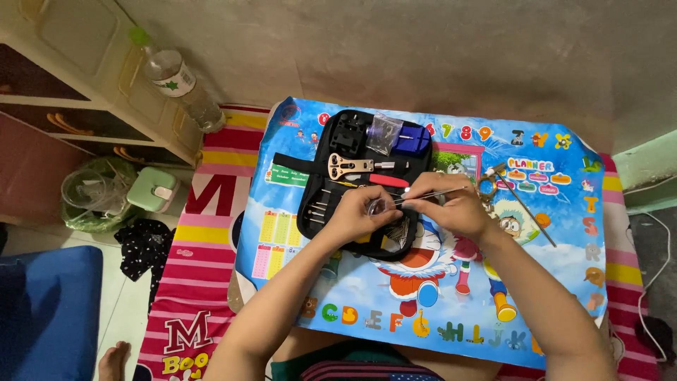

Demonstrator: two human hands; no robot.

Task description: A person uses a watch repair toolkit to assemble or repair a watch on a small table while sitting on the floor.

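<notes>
Head view: left hand (358, 215) pinches one small clear round piece (376, 207), right hand (451, 204) clamps one thin metal tool (423, 196), both above one open black tool case (352, 169) on the desk (564, 268); one plastic bottle (176, 77) stands left.

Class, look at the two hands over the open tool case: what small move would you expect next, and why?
Probably easing the thin metal tool in the right hand further into the small clear piece pinched by the left hand: its tip already meets it above the black tool case.
</notes>
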